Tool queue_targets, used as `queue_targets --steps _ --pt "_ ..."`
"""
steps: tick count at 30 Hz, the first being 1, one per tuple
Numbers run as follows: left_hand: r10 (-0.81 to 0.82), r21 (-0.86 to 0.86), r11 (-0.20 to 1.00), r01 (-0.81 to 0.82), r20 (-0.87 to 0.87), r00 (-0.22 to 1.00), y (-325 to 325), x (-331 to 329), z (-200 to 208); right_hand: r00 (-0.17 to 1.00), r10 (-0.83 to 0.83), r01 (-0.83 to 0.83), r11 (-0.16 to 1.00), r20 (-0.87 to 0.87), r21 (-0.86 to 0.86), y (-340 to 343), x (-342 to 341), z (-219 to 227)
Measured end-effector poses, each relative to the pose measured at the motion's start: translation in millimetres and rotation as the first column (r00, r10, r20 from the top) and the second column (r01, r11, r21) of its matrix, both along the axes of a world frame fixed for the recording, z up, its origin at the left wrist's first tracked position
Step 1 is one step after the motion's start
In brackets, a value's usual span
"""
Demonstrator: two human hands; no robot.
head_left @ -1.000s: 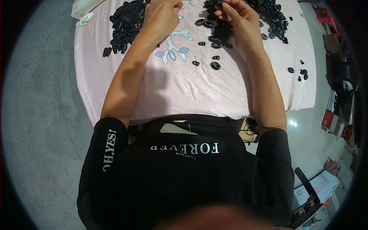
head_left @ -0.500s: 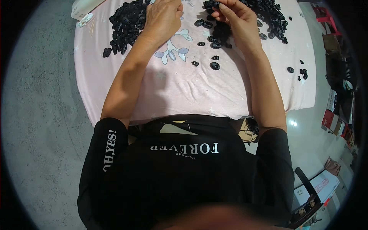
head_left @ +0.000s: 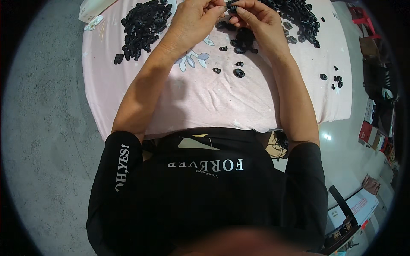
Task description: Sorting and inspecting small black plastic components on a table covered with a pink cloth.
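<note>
Near the top edge of the head view my two hands meet over the table. My right hand (head_left: 262, 25) pinches a small black plastic part (head_left: 232, 8) between thumb and fingers. From the left my left hand (head_left: 193, 21) comes up close to that part, thumb and fingertips pressed together; whatever they grip is too small to make out. Beneath the hands lie loose black oval parts (head_left: 239, 73) with a hole and smaller black pieces (head_left: 217, 70). A heap of black parts (head_left: 143, 30) lies left of my left hand, and another black heap (head_left: 299, 21) lies beyond my right hand.
A pale pink patterned cloth (head_left: 213, 102) covers the round-edged table. At its far left stands a white box (head_left: 95, 9) beside a small white crumpled item (head_left: 93, 23). Several black pieces (head_left: 337, 80) lie near the right edge. Boxes (head_left: 370, 135) and a red stool (head_left: 364, 21) stand on the floor.
My left hand has moved right and closer to my right hand, away from beside the left heap. My right hand has shifted slightly left, still pinching the small black plastic part.
</note>
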State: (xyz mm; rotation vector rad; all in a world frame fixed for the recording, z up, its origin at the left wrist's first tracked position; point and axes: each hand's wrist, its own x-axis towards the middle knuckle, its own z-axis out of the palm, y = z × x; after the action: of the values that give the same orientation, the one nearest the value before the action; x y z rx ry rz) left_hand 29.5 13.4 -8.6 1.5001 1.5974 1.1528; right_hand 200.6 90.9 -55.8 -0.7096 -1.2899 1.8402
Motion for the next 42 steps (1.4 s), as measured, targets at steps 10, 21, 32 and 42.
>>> queue_targets --steps 10,21,32,42 --pt "-0.022 0.012 1.000 0.021 0.099 0.995 -0.3 6.2 2.0 0.997 0.075 -0.074 0.997 -0.032 0.029 -0.4 0.2 0.1" --pt "-0.106 -0.041 0.992 0.120 0.253 0.962 3.5 -0.4 -7.8 0.994 0.093 -0.097 0.993 -0.057 -0.070 0.0 3.9 5.9" --pt "-0.388 -0.116 0.908 0.404 -0.601 0.699 -17.8 2.9 -16.3 1.000 -0.013 0.012 0.999 -0.029 -0.043 2.6 2.0 1.9" --pt "-0.343 -0.059 0.924 0.379 -0.569 0.748 -17.2 -5.3 -3.0 1.000 0.012 -0.013 0.999 -0.017 -0.052 -0.9 -0.1 5.5"
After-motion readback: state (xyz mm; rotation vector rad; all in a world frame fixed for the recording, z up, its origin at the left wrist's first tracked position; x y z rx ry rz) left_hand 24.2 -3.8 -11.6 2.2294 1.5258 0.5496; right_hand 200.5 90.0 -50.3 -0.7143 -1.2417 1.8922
